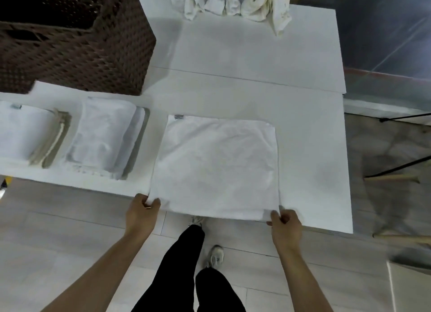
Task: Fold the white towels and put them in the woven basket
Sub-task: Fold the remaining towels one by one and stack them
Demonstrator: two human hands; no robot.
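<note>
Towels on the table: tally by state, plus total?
Flat towel, corners pinched by left hand and right hand: 1
Folded stacks: 2
Crumpled towels: 3
Total: 6, counting each stack as one.

Head camera looks steeply down, close over the table

One white towel lies spread flat on the table, and two stacks of folded towels sit to its left: a nearer stack and a farther stack at the picture's edge. Three crumpled towels are bunched along the far end: one on the left, one in the middle and one on the right. There is one woven basket, and two hands, the left hand and the right hand.
</note>
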